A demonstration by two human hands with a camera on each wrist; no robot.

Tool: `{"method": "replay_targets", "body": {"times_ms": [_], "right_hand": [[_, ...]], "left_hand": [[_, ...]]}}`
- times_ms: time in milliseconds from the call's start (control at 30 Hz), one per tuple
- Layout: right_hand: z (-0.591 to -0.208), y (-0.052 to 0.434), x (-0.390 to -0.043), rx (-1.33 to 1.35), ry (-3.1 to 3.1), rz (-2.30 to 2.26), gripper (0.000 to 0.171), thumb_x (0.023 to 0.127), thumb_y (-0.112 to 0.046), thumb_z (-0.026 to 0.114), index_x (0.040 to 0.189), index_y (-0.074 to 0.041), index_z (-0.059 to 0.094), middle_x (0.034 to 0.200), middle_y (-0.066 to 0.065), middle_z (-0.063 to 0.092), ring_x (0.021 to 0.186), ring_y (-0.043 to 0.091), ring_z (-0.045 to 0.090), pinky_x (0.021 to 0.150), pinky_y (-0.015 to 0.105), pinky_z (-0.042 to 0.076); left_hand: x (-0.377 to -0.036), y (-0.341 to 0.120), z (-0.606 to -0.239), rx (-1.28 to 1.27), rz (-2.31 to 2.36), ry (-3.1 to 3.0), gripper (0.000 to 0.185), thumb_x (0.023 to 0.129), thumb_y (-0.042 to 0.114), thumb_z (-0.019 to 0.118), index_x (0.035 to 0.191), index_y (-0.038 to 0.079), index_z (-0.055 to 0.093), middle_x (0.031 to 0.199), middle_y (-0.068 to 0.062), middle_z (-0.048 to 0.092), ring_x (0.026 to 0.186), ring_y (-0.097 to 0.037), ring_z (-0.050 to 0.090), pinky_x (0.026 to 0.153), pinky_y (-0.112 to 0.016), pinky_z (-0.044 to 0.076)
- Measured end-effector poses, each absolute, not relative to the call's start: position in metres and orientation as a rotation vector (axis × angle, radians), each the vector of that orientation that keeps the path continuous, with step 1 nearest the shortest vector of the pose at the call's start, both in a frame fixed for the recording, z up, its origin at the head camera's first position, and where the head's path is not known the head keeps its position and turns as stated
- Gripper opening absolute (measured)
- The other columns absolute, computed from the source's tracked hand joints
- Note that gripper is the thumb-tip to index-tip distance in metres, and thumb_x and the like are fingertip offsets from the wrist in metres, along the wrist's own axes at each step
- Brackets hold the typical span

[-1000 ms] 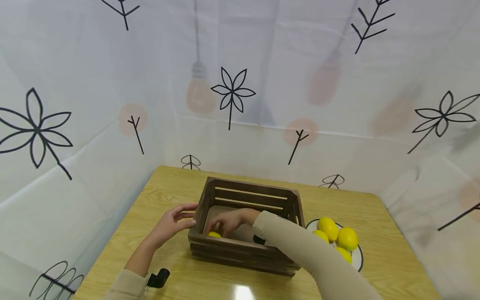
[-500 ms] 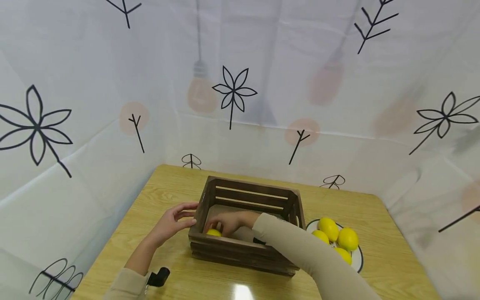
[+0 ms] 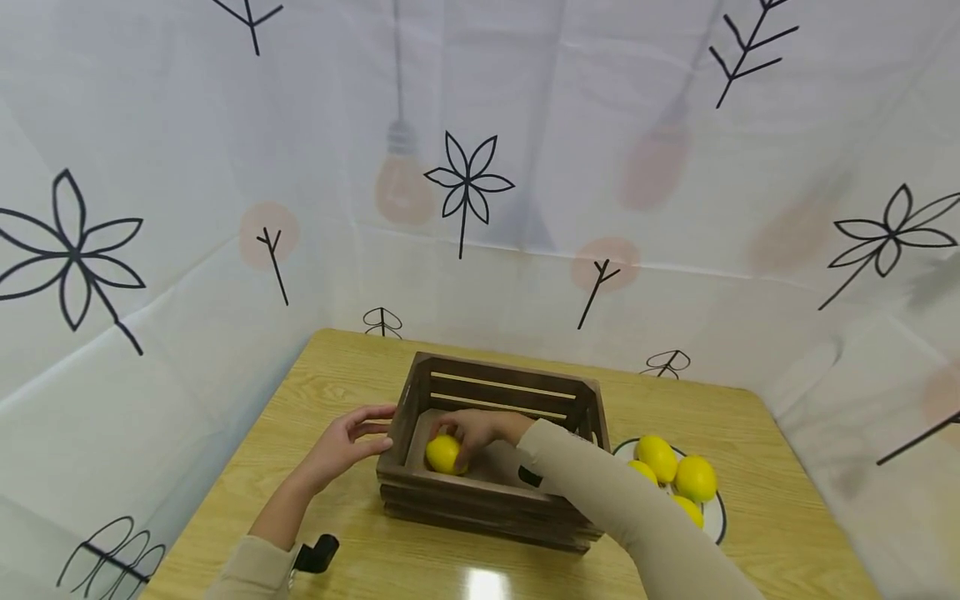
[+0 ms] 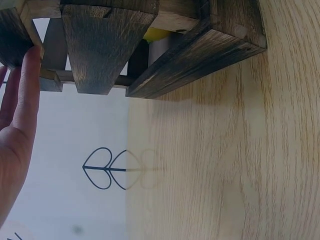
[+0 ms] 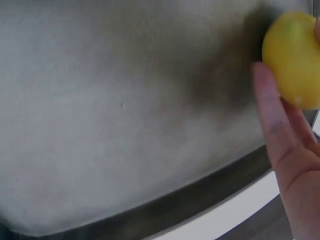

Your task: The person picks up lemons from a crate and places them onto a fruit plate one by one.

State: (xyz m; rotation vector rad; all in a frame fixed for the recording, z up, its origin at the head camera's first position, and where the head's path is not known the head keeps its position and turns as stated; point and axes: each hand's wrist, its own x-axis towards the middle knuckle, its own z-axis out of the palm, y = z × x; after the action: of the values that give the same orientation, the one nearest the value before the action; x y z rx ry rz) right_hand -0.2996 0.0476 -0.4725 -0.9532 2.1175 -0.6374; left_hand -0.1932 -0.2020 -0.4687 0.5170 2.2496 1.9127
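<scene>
A dark brown slatted wooden crate (image 3: 480,510) stands on the table. Inside it, toward the left end, my right hand (image 3: 480,429) holds a yellow lemon (image 3: 444,455) between thumb and fingers. The right wrist view has the lemon (image 5: 292,60) at its upper right, with the fingers (image 5: 277,125) along its side over the crate's grey floor (image 5: 120,115). My left hand (image 3: 339,452) rests its fingertips on the crate's left end, fingers loosely extended. In the left wrist view, those fingers (image 4: 29,95) lie against the crate's slats, and a bit of yellow shows through a gap.
Right of the crate, a white plate with a dark rim (image 3: 723,521) bears several lemons (image 3: 696,477); my right forearm passes over its near side. The wood-grain table (image 3: 360,550) is backed by a white patterned curtain (image 3: 510,292).
The right hand has drawn the lemon up and to the right, away from the crate's near left corner, so more of the lemon shows. The left hand and the crate stay put.
</scene>
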Motion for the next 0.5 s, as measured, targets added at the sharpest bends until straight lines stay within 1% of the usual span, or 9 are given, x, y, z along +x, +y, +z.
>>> {"method": "replay_targets", "body": {"times_ms": [167, 267, 500], "right_hand": [[-0.477, 0.045, -0.296, -1.014, 2.194, -0.610, 0.054, 0.067, -0.002, 0.081, 0.112, -0.019, 0.056, 0.110, 0.007, 0.056, 0.094, 0.015, 0.053, 0.072, 0.025, 0.047], [-0.477, 0.046, -0.297, -0.991, 2.199, -0.631, 0.054, 0.067, -0.004, 0.081, 0.111, -0.020, 0.057, 0.109, 0.005, 0.056, 0.094, 0.014, 0.054, 0.072, 0.026, 0.047], [-0.463, 0.054, -0.306, -1.008, 2.172, -0.771, 0.055, 0.071, -0.007, 0.078, 0.120, -0.015, 0.054, 0.110, 0.004, 0.054, 0.097, 0.019, 0.053, 0.076, 0.027, 0.048]], "left_hand": [[-0.192, -0.203, -0.468, 0.499, 1.906, 2.259, 0.049, 0.088, 0.016, 0.066, 0.134, 0.006, 0.049, 0.136, -0.017, 0.043, 0.118, -0.039, 0.045, 0.086, -0.034, 0.048], [-0.192, -0.202, -0.468, 0.494, 1.903, 2.253, 0.050, 0.088, 0.016, 0.066, 0.134, 0.006, 0.048, 0.137, -0.017, 0.043, 0.119, -0.038, 0.045, 0.087, -0.035, 0.048], [-0.192, -0.202, -0.468, 0.489, 1.904, 2.257, 0.049, 0.088, 0.016, 0.066, 0.133, 0.005, 0.049, 0.137, -0.018, 0.042, 0.119, -0.038, 0.045, 0.088, -0.037, 0.048]]}}
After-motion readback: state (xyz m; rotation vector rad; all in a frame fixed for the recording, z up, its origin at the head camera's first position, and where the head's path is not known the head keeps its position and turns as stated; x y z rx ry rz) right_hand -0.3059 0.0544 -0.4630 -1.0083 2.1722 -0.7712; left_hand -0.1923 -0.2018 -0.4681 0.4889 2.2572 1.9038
